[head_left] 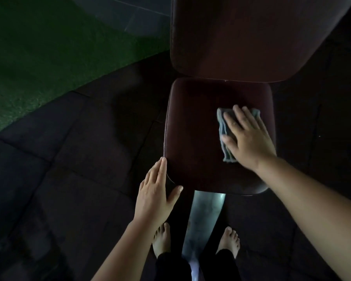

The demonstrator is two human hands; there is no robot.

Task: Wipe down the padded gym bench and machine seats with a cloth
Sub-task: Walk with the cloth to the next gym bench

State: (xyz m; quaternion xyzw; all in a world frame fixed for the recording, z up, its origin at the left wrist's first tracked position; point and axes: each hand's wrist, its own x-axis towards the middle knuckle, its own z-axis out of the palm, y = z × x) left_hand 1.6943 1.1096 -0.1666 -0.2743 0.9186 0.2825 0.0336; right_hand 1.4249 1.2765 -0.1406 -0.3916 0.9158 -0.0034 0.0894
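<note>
The right grip (pixel 249 138), fingers straight and spread, presses flat on the grey cloth (pixel 221 126) at 3 o'clock on the seat surface (pixel 195 138). The left grip (pixel 156 191), flat and holding nothing, touches its 7 o'clock corner; the back pad (pixel 241 37) lies at 12.

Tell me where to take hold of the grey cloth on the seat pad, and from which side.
Probably best to pinch the folded left edge of the grey cloth, coming from above on its left. It lies flat on the seat pad with the right hand spread over most of it; that layered strip is the part left showing.
</note>
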